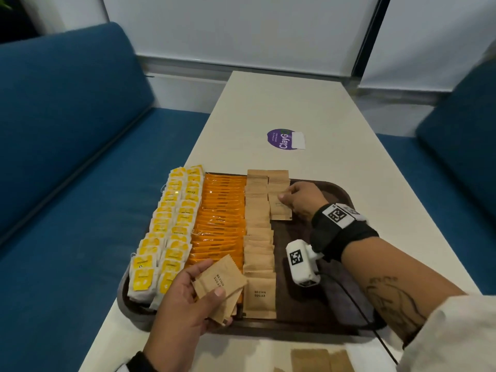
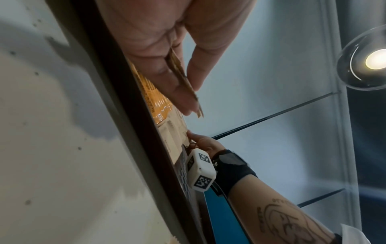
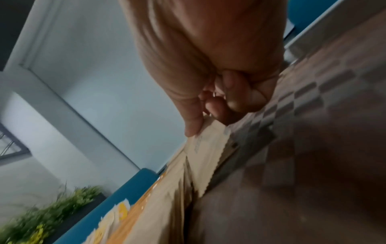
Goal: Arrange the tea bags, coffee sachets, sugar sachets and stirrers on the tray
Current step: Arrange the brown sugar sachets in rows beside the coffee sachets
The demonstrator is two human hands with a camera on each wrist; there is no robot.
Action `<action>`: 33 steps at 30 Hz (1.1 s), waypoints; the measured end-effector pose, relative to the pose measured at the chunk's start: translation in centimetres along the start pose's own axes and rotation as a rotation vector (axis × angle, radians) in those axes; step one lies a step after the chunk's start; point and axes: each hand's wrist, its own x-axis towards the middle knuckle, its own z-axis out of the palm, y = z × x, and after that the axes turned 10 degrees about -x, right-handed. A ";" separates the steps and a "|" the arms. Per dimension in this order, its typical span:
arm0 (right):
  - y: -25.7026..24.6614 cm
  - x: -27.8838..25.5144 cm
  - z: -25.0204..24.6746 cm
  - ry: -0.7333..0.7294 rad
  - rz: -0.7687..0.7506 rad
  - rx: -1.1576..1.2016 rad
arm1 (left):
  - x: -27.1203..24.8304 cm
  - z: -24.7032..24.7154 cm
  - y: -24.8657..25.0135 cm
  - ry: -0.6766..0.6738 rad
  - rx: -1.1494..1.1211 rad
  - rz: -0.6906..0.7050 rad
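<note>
Spare brown sugar sachets [image 1: 218, 287] sit pinched in left hand [image 1: 185, 299] at tray [image 1: 335, 189] near edge; right hand [image 1: 302, 201], fingers curled on a sachet [image 1: 280, 210] ending the short far row, is nearer the bare gap running back toward the wrist.

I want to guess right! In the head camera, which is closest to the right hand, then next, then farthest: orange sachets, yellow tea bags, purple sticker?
1. Orange sachets, just left of the right hand, past the brown sugar.
2. Purple sticker, beyond it on the table.
3. Yellow tea bags, the tray's far left.
</note>
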 end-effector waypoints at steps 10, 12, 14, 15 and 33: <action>-0.8 -0.5 -0.2 0.079 -0.002 -0.054 | -0.6 0.2 -0.1 0.015 0.030 0.017; -1.8 -3.1 -1.2 0.056 -0.058 -0.088 | -0.9 0.4 0.0 0.009 0.034 0.034; -2.9 -6.7 -2.1 -0.042 -0.127 -0.141 | -1.4 0.5 0.1 -0.004 0.038 0.048; -3.3 -8.8 -2.5 -0.125 -0.158 -0.160 | -1.7 0.6 0.1 -0.013 0.042 0.057; -0.7 -19.5 -0.6 -0.472 -0.081 0.275 | -3.8 2.0 -0.3 -0.142 0.073 0.032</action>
